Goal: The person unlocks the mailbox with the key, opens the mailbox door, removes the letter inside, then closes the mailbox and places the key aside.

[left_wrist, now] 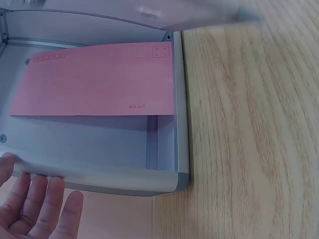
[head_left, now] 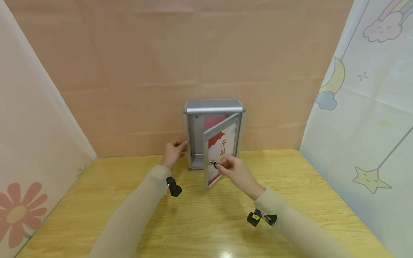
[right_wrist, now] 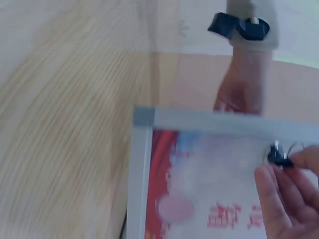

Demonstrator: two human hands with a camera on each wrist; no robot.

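A grey metal letter box [head_left: 213, 104] stands upright on the table with its hinged door [head_left: 222, 147] swung part way out. Red lettering and a red-and-white sheet show on the door's front. My right hand [head_left: 237, 173] pinches a black-headed key [head_left: 214, 164] at the door's lock, between thumb and index finger. At the box's left side wall, my left hand [head_left: 173, 153] holds the edge, thumb on the rim and fingers along the outside. A pink envelope [left_wrist: 99, 82] lies inside the box against its back. The door hides part of the interior in the head view.
The wooden table [head_left: 200, 229] runs back to a peach cloth backdrop [head_left: 155, 71] just behind the box. Pale printed cloths hang at both sides, with a flower [head_left: 17, 213] at left and a star [head_left: 371, 178] at right. Black cameras are strapped on both wrists.
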